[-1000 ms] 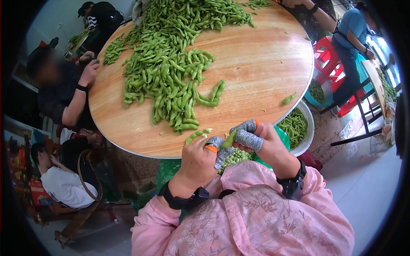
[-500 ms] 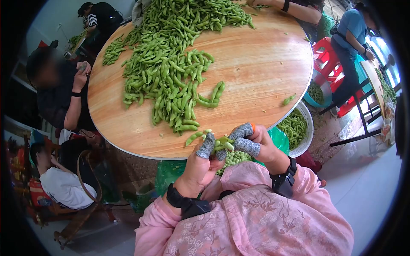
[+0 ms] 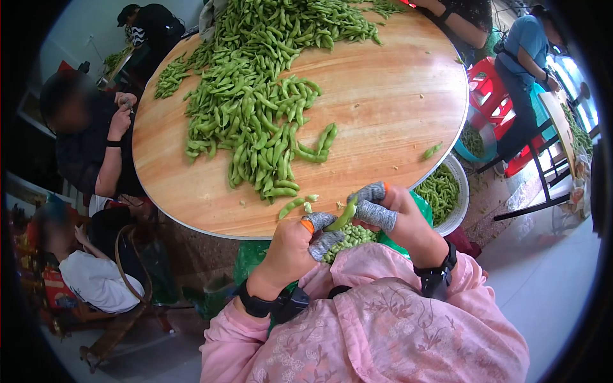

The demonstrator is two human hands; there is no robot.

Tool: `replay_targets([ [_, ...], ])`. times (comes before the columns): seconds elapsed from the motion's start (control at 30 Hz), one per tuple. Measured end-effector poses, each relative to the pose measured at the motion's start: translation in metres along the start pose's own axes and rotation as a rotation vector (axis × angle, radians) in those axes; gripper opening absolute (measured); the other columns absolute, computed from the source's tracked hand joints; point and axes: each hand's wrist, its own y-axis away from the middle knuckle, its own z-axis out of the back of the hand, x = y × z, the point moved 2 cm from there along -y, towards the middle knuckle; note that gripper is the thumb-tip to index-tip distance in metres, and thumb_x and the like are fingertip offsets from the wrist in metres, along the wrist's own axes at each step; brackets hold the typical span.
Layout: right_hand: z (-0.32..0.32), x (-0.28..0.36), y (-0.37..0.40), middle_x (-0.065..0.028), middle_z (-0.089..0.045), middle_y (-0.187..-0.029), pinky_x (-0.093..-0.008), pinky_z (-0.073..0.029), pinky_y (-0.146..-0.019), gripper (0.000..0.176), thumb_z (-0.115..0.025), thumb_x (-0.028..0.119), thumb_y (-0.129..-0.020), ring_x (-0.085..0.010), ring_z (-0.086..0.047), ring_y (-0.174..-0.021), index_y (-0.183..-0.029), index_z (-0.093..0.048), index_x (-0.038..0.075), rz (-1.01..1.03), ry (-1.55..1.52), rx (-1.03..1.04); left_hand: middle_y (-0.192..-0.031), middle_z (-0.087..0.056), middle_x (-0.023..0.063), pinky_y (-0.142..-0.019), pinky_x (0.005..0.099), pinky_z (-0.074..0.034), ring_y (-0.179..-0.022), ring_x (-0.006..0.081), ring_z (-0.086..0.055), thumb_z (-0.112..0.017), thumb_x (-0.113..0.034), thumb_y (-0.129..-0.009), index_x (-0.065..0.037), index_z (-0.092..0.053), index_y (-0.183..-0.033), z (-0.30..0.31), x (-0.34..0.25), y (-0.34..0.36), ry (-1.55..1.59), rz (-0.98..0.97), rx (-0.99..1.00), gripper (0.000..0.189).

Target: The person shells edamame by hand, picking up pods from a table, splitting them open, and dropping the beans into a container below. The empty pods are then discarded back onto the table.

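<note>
At the near edge of the round wooden table (image 3: pixel 377 115), my left hand (image 3: pixel 303 237) and my right hand (image 3: pixel 386 207) are close together, grey covers on their fingers. Between them is a green pod (image 3: pixel 345 216), its upper end pinched in my right fingers and its lower end at my left fingertips. Below the hands, shelled green beans (image 3: pixel 352 239) show in a container whose rim is hidden. A loose pod (image 3: pixel 291 207) and small pale scraps lie on the table just beyond my left hand. A large heap of pods (image 3: pixel 255 108) covers the table's left and far part.
A white basket of pods (image 3: pixel 454 191) stands below the table's right edge, beside green plastic (image 3: pixel 421 209). Another person's arm (image 3: pixel 465 29) reaches in at the far right. A person (image 3: pixel 86 137) sits at the left. Red stools (image 3: pixel 490 86) and a black-framed table are at right.
The pods and scraps between my hands have given way to one upright pod. My left hand has turned and shifted slightly down. A pale scrap now lies near the loose pod.
</note>
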Motion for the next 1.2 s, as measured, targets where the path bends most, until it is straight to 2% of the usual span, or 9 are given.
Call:
replay_targets([
  [0.13, -0.005, -0.014, -0.001, -0.0023, -0.058, -0.072, -0.0211, -0.041, -0.057, 0.015, -0.059, 0.015, -0.080, -0.0076, -0.052, -0.065, -0.082, -0.059, 0.000, -0.163, -0.120, 0.128, -0.072, -0.060, 0.0048, -0.061, 0.0239, -0.043, -0.062, 0.0102, -0.053, -0.060, -0.016, -0.079, 0.001, -0.058, -0.084, 0.001, -0.004, -0.005, -0.267, -0.279, -0.008, 0.017],
  [0.4, -0.016, -0.002, -0.005, -0.0058, -0.057, -0.073, -0.0276, -0.044, -0.058, 0.011, -0.057, 0.007, -0.078, -0.0183, -0.056, -0.068, -0.086, -0.058, 0.000, 0.457, 0.443, 0.203, -0.061, -0.052, -0.0006, -0.049, 0.0197, -0.038, -0.053, 0.0080, -0.047, -0.048, -0.015, -0.087, -0.003, -0.056, -0.085, -0.010, 0.024, 0.013, 0.935, 0.188, -0.030, 0.014],
  [0.57, -0.014, 0.004, -0.007, -0.0103, -0.056, -0.080, -0.0328, -0.045, -0.061, 0.015, -0.058, 0.003, -0.073, -0.0292, -0.056, -0.071, -0.088, -0.059, 0.002, 0.846, 1.091, 0.267, -0.063, -0.051, 0.0022, -0.041, 0.0171, -0.032, -0.047, 0.0070, -0.044, -0.041, -0.016, -0.089, -0.006, -0.051, -0.089, -0.014, 0.022, 0.008, 0.995, 0.482, -0.086, 0.013],
  [0.7, -0.018, 0.004, -0.007, -0.0101, -0.057, -0.076, -0.0300, -0.045, -0.060, 0.014, -0.057, 0.002, -0.074, -0.0220, -0.057, -0.068, -0.088, -0.059, 0.000, 0.638, 0.979, 0.177, -0.065, -0.053, 0.0059, -0.037, 0.0167, -0.029, -0.045, 0.0083, -0.043, -0.040, -0.014, -0.088, -0.007, -0.048, -0.090, -0.014, 0.025, 0.010, 0.945, 0.499, -0.058, 0.010],
  [0.77, -0.015, 0.001, -0.008, -0.0090, -0.060, -0.073, -0.0266, -0.044, -0.059, 0.011, -0.056, 0.001, -0.075, -0.0117, -0.055, -0.067, -0.086, -0.059, -0.002, 0.205, 0.558, 0.152, -0.069, -0.054, 0.0045, -0.043, 0.0166, -0.035, -0.051, 0.0073, -0.047, -0.042, -0.012, -0.088, -0.006, -0.050, -0.091, -0.013, 0.032, 0.011, 0.969, 0.434, 0.017, 0.010],
  [0.93, -0.015, -0.006, -0.005, -0.0054, -0.061, -0.069, -0.0239, -0.043, -0.058, 0.010, -0.057, 0.005, -0.078, -0.0072, -0.052, -0.065, -0.085, -0.059, -0.002, 0.291, 0.629, 0.178, -0.069, -0.055, 0.0050, -0.044, 0.0183, -0.038, -0.052, 0.0092, -0.050, -0.050, -0.004, -0.081, -0.006, -0.050, -0.090, -0.019, 0.025, 0.010, 0.793, 0.413, -0.064, 0.009],
  [1.0, -0.011, -0.011, -0.001, -0.0045, -0.060, -0.068, -0.0238, -0.043, -0.057, 0.010, -0.056, 0.004, -0.077, -0.0080, -0.052, -0.063, -0.084, -0.059, -0.003, 0.367, 0.492, -0.029, -0.076, -0.059, 0.0068, -0.054, 0.0231, -0.045, -0.061, 0.0120, -0.056, -0.053, -0.002, -0.076, -0.002, -0.053, -0.095, -0.021, 0.021, 0.013, 0.567, 0.168, -0.060, 0.018],
  [1.1, 0.028, 0.016, 0.020, -0.0045, -0.059, -0.067, -0.0245, -0.044, -0.055, 0.015, -0.054, 0.001, -0.075, -0.0098, -0.052, -0.060, -0.089, -0.059, -0.003, 0.151, 0.692, -0.160, -0.082, -0.061, 0.0095, -0.061, 0.0260, -0.047, -0.068, 0.0144, -0.059, -0.055, -0.001, -0.073, 0.001, -0.055, -0.096, -0.010, 0.019, 0.019, -0.084, -0.031, 0.050, 0.024],
  [1.2, 0.085, 0.041, 0.049, -0.0149, -0.051, -0.058, -0.0303, -0.041, -0.050, 0.013, -0.061, 0.002, -0.064, -0.0160, -0.052, -0.053, -0.073, -0.056, -0.005, -0.049, 1.275, -0.404, -0.068, -0.058, 0.0143, -0.055, 0.0357, -0.044, -0.061, 0.0275, -0.058, -0.059, -0.013, -0.073, -0.003, -0.058, -0.092, 0.010, 0.009, 0.011, -0.343, 0.109, -0.146, 0.021],
])
